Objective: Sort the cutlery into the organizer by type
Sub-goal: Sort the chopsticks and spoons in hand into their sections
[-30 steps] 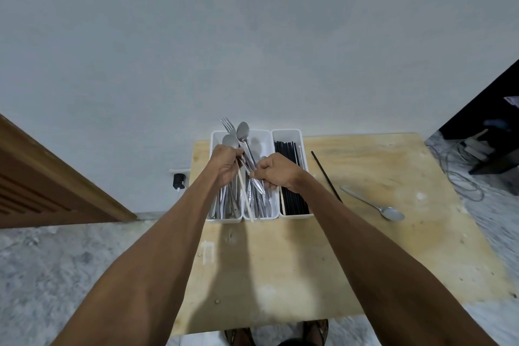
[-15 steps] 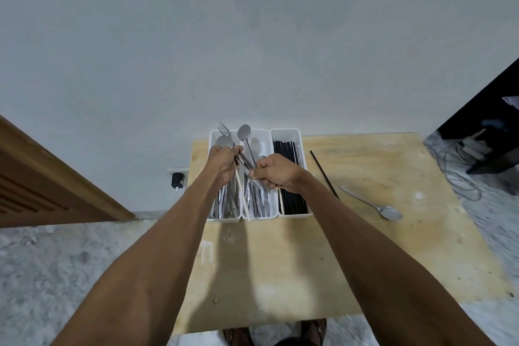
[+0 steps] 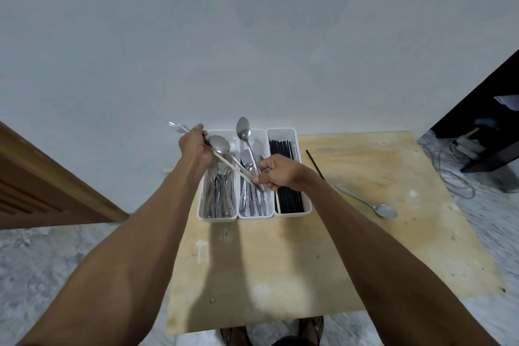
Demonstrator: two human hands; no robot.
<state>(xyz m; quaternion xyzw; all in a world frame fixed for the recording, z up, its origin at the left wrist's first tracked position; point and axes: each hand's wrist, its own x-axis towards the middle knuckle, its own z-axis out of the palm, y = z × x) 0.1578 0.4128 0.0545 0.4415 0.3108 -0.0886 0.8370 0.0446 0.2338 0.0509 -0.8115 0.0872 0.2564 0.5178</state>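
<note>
A white three-bin organizer [image 3: 216,218] stands at the table's far edge. Its left bin holds forks [image 3: 220,194], the middle bin spoons [image 3: 251,201], and the right bin black chopsticks [image 3: 289,177]. My left hand [image 3: 195,149], raised over the left bin, grips a fork [image 3: 177,127], a spoon [image 3: 220,144] and a pale chopstick [image 3: 233,167]. That chopstick slants down to the fingers of my right hand [image 3: 279,174]. Over the middle bin, my right hand grips the handle of another spoon [image 3: 243,127], bowl pointing up.
A loose black chopstick [image 3: 314,166] and a loose spoon [image 3: 368,202] lie on the plywood table [image 3: 365,247] right of the organizer. A wall rises just behind the table. Cables [image 3: 452,177] trail on the floor at right, a wooden door [image 3: 42,191] stands at left.
My left hand has swung left and up with its fork, spoon and chopstick, away from my right hand. The right hand stays over the middle bin with its spoon.
</note>
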